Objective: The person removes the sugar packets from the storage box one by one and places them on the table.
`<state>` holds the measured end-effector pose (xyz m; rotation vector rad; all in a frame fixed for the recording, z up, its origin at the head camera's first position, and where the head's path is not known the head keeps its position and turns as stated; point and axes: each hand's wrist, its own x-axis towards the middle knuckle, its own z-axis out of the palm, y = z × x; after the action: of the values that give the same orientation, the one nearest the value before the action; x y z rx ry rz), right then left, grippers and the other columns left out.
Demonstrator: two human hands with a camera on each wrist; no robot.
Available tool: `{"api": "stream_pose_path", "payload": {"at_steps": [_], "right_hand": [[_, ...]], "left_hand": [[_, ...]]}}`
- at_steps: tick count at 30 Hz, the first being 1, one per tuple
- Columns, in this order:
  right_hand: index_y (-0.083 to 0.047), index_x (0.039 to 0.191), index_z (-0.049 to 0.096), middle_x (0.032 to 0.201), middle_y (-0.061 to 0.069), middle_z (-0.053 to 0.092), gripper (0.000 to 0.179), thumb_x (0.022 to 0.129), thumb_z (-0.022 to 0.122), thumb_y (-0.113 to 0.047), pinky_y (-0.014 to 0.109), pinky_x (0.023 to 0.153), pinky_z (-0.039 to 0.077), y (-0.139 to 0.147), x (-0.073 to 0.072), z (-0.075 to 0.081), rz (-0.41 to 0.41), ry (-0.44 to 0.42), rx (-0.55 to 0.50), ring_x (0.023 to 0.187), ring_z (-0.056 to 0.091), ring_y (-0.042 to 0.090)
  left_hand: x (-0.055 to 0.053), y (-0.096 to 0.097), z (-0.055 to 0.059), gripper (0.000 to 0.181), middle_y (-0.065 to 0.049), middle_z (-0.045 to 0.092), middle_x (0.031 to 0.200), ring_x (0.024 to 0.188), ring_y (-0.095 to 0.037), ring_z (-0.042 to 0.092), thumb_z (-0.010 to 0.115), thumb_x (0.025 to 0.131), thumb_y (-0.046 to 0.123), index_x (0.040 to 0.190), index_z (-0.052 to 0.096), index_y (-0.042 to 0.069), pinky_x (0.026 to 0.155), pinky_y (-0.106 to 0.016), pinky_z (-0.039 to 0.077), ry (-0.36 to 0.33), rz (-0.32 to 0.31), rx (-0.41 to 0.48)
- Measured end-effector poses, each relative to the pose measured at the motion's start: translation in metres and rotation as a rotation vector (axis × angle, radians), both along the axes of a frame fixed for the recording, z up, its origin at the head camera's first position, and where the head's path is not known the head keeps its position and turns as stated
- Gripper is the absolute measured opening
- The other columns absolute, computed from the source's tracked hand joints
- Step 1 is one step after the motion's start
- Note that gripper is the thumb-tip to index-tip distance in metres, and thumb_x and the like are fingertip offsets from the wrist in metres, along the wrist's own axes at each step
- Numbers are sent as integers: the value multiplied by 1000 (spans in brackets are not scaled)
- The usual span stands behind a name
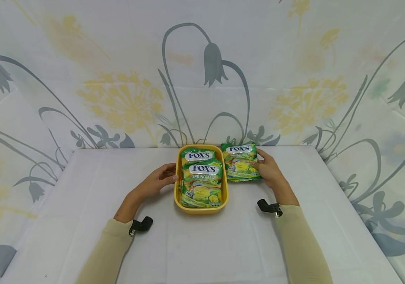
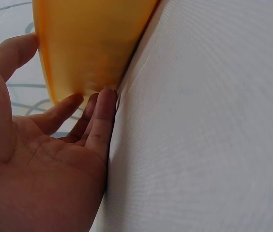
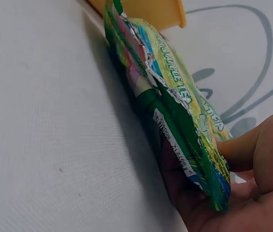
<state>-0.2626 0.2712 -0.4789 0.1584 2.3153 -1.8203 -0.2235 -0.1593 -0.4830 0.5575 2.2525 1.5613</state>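
Note:
A yellow plastic tub [image 1: 201,212] stands at the middle of the table, with green candy bags in it. The front candy bag [image 1: 202,185] overlaps another bag [image 1: 190,156] behind it. At the tub's left side is my left hand [image 1: 158,179]. In the left wrist view, its thumb tip touches the rim and its loosely bent fingers rest against the tub wall [image 2: 95,43]. My right hand [image 1: 269,169] pinches the right edge of one more candy bag [image 1: 239,161], just right of the tub. In the right wrist view, the thumb lies over this bag [image 3: 180,96], with fingers underneath.
A white cloth covers the table [image 1: 202,248]. Behind it and at both sides hangs a flower-print curtain [image 1: 202,98], close to the tub's far end. A black wrist camera [image 1: 142,225] sits on the left wrist, another camera [image 1: 268,206] on the right.

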Motion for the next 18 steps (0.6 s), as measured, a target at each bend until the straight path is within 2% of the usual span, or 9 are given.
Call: {"api": "stream_pose_path", "payload": {"at_steps": [6,9,13,16,18], "right_hand": [[-9,170,21,144,35,54,66,111,49,-6,22,76,56,-5,2,3,0,21,74,101,64,20],[-6,169,23,145,35,54,65,111,50,-7,25,80,55,-8,2,5,-13,29,151,107,65,26],[0,164,34,143,35,56,61,108,56,-8,41,92,55,-11,4,7,-51,68,290,121,60,39],[3,160,41,141,33,55,59,106,60,-9,52,102,53,-12,5,8,-77,96,376,129,56,45],[5,158,43,142,32,55,58,105,61,-10,56,106,51,-11,6,7,-79,105,416,133,54,46]], "left_hand": [[0,0,2,67,-20,47,158,145,-39,48,61,109,30,163,34,2,122,-56,38,2,-2,-1],[0,1,2,66,-20,47,158,145,-39,49,61,109,30,163,35,2,122,-56,38,3,-3,3],[0,1,1,65,-20,48,158,145,-38,49,62,109,29,162,36,2,122,-56,39,2,-3,7],[0,0,0,66,-21,47,158,145,-39,49,62,109,29,163,35,1,121,-56,39,1,-1,7],[0,0,0,66,-21,47,158,145,-39,49,62,109,29,163,34,1,121,-56,39,-2,0,9]]}}
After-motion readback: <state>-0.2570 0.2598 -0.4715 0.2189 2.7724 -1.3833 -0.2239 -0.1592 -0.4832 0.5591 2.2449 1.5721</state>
